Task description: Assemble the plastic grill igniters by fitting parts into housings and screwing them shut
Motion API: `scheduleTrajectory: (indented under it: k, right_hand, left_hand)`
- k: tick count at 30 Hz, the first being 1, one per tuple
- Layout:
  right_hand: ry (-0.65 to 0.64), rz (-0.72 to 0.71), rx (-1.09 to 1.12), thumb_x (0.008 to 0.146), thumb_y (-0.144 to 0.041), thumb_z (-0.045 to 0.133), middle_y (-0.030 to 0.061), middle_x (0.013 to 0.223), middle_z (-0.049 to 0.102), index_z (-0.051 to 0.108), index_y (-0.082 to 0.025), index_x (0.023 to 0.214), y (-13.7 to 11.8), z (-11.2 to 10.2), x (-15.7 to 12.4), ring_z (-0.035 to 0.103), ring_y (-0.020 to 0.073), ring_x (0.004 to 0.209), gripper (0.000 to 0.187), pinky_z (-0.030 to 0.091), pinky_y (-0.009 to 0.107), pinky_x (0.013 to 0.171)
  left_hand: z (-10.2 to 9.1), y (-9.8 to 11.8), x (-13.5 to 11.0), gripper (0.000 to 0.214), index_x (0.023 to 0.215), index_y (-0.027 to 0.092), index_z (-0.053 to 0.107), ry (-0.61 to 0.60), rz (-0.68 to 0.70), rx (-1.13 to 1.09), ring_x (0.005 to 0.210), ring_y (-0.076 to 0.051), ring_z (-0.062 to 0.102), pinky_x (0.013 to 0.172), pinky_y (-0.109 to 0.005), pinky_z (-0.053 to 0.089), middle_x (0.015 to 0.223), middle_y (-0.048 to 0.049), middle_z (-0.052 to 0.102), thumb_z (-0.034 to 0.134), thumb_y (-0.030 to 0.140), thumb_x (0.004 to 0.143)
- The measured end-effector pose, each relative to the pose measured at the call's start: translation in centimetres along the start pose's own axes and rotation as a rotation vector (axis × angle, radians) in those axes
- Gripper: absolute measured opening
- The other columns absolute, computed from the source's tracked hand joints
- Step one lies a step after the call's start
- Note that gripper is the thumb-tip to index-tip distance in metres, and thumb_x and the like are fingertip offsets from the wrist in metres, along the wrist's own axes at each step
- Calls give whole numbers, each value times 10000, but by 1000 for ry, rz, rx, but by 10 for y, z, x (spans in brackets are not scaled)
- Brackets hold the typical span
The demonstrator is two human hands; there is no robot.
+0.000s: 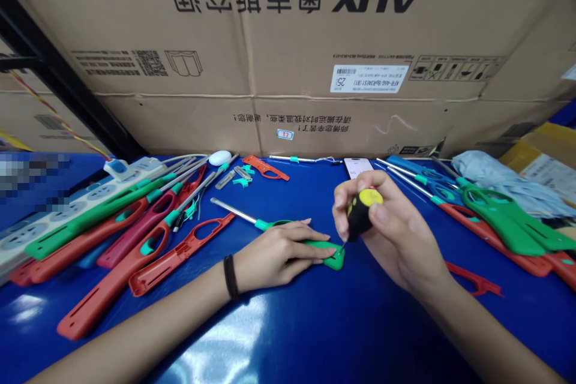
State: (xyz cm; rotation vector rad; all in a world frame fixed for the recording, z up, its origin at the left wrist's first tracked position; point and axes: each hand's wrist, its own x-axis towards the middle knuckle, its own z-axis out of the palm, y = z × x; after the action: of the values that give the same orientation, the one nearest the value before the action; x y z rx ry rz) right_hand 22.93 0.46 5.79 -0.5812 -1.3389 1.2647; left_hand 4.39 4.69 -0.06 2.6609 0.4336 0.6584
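Flat on the blue table lies a green long-nosed lighter (333, 259), its metal tube (234, 210) pointing up and left. My left hand (283, 252) presses down over its handle, fingers wrapped across it and hiding the middle. In my right hand (391, 228) is a short black and yellow screwdriver (363, 211), gripped between thumb and fingers. The screwdriver's thin shaft slants down to the end of the green handle, where its tip touches or nearly touches. Whether a screw sits under the tip is too small to tell.
Several lighters, including a red one (121, 276), lie at the left beside a white power strip (27, 234). More lighters, with a green one (508, 222), lie at the right near a pale blue cloth (508, 180). A phone (356, 167) rests before the cardboard box (288, 72).
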Motion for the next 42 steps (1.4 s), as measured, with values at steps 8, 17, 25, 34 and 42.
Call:
scheduleTrajectory:
  k: [8, 17, 25, 34, 42]
  right_hand:
    - [15, -16, -49, 912, -413, 485, 10, 911, 567, 559, -269, 913, -2, -2, 1, 533, 136, 671, 162, 451, 289, 613]
    - [9, -46, -89, 939, -426, 414, 34, 935, 573, 575, -260, 945, -2, -1, 1, 530, 143, 676, 232, 462, 311, 615]
    - [31, -61, -102, 946, -475, 358, 16, 884, 546, 582, -282, 951, -3, -3, 0, 498, 136, 611, 296, 447, 309, 587]
    - [-1, -55, -35, 949, -407, 417, -10, 885, 522, 595, -288, 951, -1, -3, 2, 494, 104, 610, 215, 422, 283, 588]
    - [5, -71, -42, 883, -289, 580, -24, 1015, 540, 560, -303, 951, -3, -5, 1, 551, 92, 655, 72, 447, 283, 640]
  left_hand:
    - [0, 0, 0, 295, 1173, 233, 621, 0, 0, -3, 1125, -161, 586, 1085, -371, 362, 1185, -46, 650, 501, 160, 915]
    - [0, -1, -1, 286, 1165, 229, 627, -1, 0, -7, 1125, -157, 585, 1088, -367, 361, 1191, -46, 646, 503, 166, 915]
    - [0, -1, 0, 298, 1177, 239, 617, -4, 1, -10, 1123, -159, 587, 1086, -375, 361, 1192, -48, 646, 489, 165, 918]
    - [-1, 0, 0, 312, 1199, 221, 607, -16, -7, -9, 1130, -159, 580, 1100, -368, 342, 1200, -53, 640, 502, 154, 913]
    - [0, 0, -1, 281, 1173, 206, 627, 13, 4, 1, 1116, -156, 591, 1095, -349, 351, 1187, -51, 650, 505, 180, 921]
